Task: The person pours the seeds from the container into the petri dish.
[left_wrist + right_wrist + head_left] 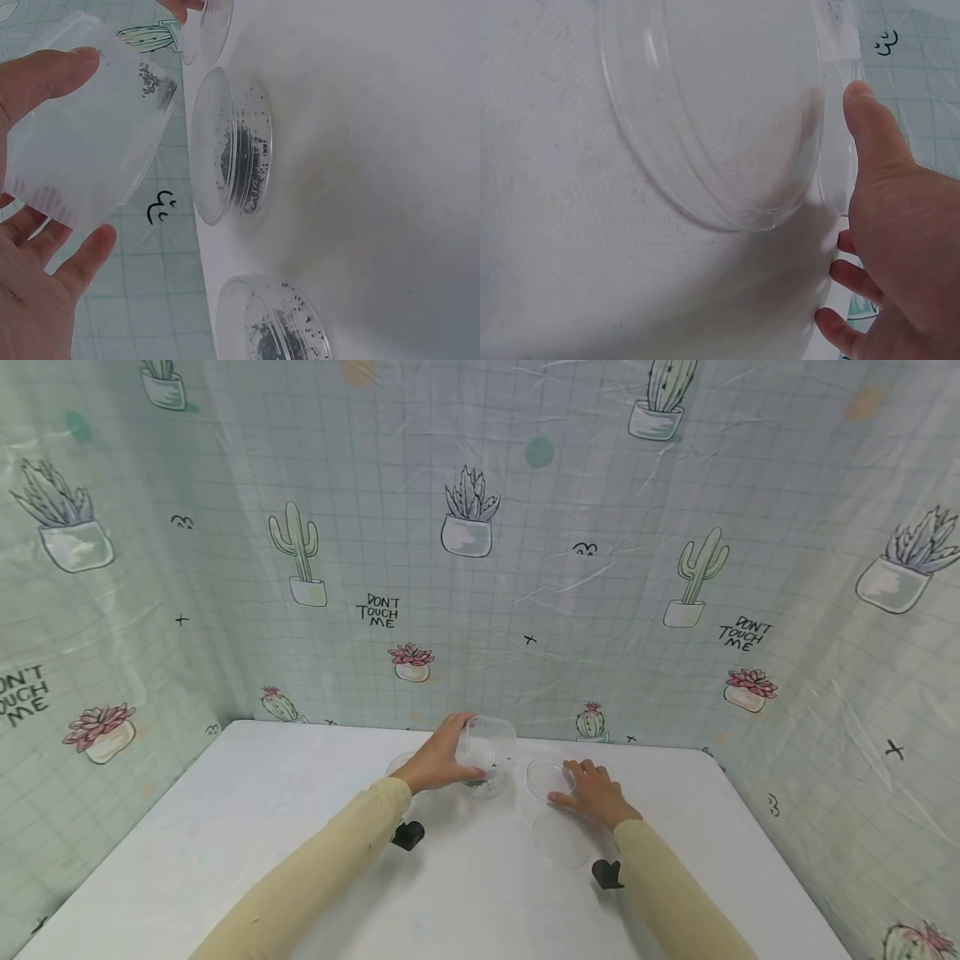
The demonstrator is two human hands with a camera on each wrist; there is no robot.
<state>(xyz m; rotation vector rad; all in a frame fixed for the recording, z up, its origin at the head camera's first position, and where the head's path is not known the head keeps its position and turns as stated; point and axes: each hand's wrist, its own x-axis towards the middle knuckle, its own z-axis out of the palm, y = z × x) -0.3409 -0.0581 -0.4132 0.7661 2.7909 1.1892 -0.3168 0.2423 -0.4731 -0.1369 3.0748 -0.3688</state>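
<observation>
My left hand [441, 762] grips a clear plastic container [90, 127], tilted, with small dark grains gathered in one corner. Below the container a clear petri dish [259, 154] stands on the table, with dark grains inside. Another petri dish [315, 319] with similar grains sits to its left, partly behind the left hand in the head view. My right hand [596, 793] holds the right edge of a clear petri dish [546, 782], thumb on the near side and fingers on the far side. Closer to me lies one more clear round dish [558, 843].
The white table [480, 893] ends at a hanging sheet [480, 585] with printed cactus drawings, which also rises at both sides. A black wrist piece [408, 835] sits under the left forearm, and another [607, 874] beside the right.
</observation>
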